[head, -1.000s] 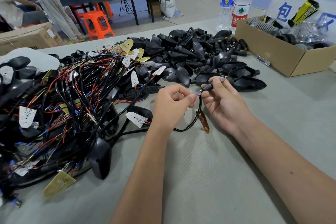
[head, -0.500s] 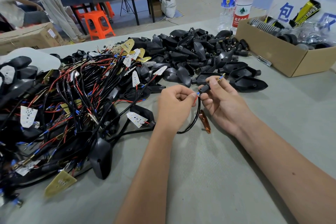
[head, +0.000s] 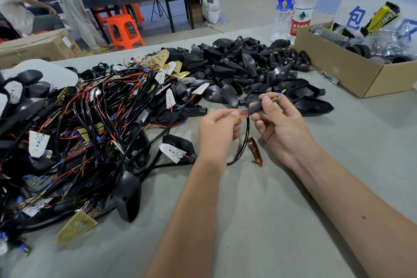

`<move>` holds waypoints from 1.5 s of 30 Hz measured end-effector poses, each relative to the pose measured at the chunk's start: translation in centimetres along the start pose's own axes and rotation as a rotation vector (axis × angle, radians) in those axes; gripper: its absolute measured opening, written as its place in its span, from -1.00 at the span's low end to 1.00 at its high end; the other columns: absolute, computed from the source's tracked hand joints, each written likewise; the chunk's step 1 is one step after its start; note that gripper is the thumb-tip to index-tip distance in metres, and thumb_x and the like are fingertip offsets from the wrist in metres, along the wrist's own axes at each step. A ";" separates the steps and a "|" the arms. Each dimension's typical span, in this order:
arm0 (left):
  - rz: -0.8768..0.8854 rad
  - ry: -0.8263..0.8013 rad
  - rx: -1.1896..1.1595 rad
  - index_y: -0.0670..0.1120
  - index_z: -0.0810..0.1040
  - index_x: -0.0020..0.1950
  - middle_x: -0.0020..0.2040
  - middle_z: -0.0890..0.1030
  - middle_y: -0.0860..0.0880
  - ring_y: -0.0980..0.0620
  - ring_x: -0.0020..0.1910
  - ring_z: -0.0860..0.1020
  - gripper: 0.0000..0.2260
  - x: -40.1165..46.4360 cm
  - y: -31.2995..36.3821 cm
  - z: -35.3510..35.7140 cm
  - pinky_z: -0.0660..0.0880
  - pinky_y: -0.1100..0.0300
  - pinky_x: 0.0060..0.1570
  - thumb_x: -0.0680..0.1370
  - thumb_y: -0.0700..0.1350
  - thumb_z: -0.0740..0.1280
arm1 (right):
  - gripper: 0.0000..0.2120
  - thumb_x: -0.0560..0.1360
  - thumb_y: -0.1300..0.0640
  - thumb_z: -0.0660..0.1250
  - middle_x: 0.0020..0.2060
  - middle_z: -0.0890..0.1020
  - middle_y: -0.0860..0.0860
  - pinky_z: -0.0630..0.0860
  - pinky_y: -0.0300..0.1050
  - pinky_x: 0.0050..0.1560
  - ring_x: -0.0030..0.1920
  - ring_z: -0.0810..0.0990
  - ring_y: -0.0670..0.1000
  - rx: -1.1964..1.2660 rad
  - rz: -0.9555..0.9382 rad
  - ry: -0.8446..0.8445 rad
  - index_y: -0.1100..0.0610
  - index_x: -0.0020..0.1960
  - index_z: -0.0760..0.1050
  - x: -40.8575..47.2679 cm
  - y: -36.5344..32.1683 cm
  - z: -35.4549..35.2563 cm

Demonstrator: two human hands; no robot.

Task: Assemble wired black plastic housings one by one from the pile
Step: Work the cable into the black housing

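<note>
While both of my hands work just above the grey ribbed table mat [head: 259, 221], I am partway through threading one wire lead through a small black plastic sleeve [head: 256, 108]. My right hand [head: 282, 128] pinches that sleeve between thumb and forefinger, with a brass-tipped, blue-collared terminal [head: 278, 95] poking out past its far end. My left hand [head: 217, 130] is closed on the thin red wire [head: 243, 116] just left of the sleeve, the two hands close but not touching. Below them a black sheathed cable [head: 244, 142] loops down to the mat, beside a small amber plastic lens [head: 255, 150] lying near my right wrist. To the left sprawls the tangled pile of wired black plastic housings [head: 85, 133] with white LED boards; farther off lies a heap of bare black shells [head: 237, 67], and at far right an open cardboard box of parts [head: 352, 70]. By my reckoning, the next move calls for feeding the red lead into the sleeve's near end, keeping the sleeve steady and the wire straight so it does not buckle. How far the lead has entered I cannot tell.
</note>
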State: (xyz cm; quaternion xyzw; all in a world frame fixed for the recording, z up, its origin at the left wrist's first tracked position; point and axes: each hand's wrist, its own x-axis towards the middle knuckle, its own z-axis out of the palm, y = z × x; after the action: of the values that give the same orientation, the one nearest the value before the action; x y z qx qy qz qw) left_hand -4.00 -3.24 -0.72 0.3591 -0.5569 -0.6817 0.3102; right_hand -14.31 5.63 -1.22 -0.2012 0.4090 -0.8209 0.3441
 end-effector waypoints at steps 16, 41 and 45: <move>0.188 -0.069 0.181 -0.05 0.64 -0.22 -0.37 0.64 0.05 0.22 -0.42 0.53 -0.81 -0.2 -0.4 -0.4 0.45 0.34 -0.36 0.59 -0.21 0.44 | -0.90 0.59 0.20 0.35 -0.15 0.69 0.11 0.59 -0.32 -0.27 -0.30 0.62 -0.07 -0.019 0.039 -0.014 0.16 0.09 0.55 -0.2 -0.1 0.2; 0.215 0.025 0.209 -0.12 0.68 -0.16 -0.34 0.67 0.01 0.18 -0.38 0.59 -0.85 0.2 -0.6 -0.3 0.48 0.34 -0.35 0.60 -0.25 0.41 | -0.93 0.62 0.26 0.34 -0.27 0.62 0.03 0.60 -0.31 -0.23 -0.28 0.63 -0.06 -0.133 -0.018 0.047 0.18 0.05 0.61 -0.2 0.3 0.3; 0.261 -0.052 0.342 -0.02 0.66 -0.21 -0.35 0.65 0.04 0.21 -0.40 0.55 -0.80 0.3 -0.6 -0.7 0.47 0.34 -0.32 0.58 -0.24 0.43 | -0.93 0.62 0.25 0.35 -0.35 0.62 0.00 0.57 -0.33 -0.30 -0.35 0.60 -0.09 -0.131 0.040 0.040 0.21 0.08 0.59 -0.1 0.1 0.2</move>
State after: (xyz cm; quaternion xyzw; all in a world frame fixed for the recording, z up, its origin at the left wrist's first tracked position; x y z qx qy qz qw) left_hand -3.58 -3.82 -1.41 0.3135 -0.7142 -0.5402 0.3159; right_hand -14.06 5.60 -1.17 -0.1985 0.4727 -0.7892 0.3382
